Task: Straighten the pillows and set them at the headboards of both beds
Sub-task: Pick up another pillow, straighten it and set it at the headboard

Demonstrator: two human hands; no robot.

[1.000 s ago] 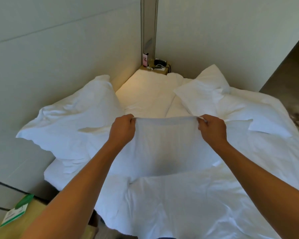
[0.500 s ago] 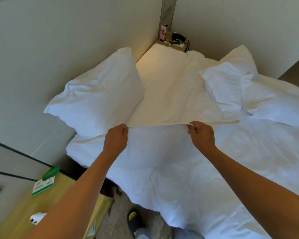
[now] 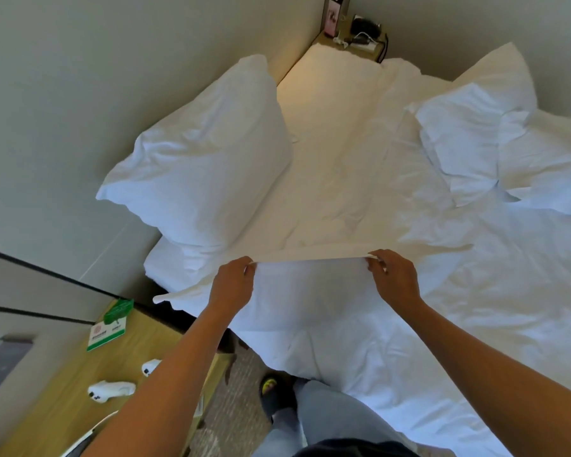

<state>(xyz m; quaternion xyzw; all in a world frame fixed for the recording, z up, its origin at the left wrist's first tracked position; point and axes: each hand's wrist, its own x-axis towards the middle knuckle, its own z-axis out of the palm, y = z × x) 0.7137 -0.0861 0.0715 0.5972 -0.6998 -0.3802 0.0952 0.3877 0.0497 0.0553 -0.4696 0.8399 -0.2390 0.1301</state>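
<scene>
Both hands gripped the top hem of a white duvet (image 3: pixel 310 298), the left hand (image 3: pixel 233 282) and right hand (image 3: pixel 394 275) each closed on the edge, pulling it taut between them just above the bed (image 3: pixel 327 153). Two pillows showed. One pillow (image 3: pixel 201 163) leaned against the wall (image 3: pixel 96 77) at about ten o'clock from the hands, its lower end resting on the mattress corner. The second pillow (image 3: pixel 468 133) lay at about two o'clock, crumpled among folds of bedding, well apart from the first. Between them the bare sheet ran toward twelve o'clock, where a small shelf (image 3: pixel 353 41) held a dark object and cables, too small to tell more. At eight o'clock stood a wooden side table (image 3: pixel 56 384) bearing one green-and-white card (image 3: pixel 108 331) and two small white devices (image 3: pixel 111 390). The duvet draped over the near edge of the bed toward the carpeted floor (image 3: pixel 238 400), where one dark slipper (image 3: pixel 272 394) and a grey trouser leg (image 3: pixel 330 420) showed at six o'clock.
</scene>
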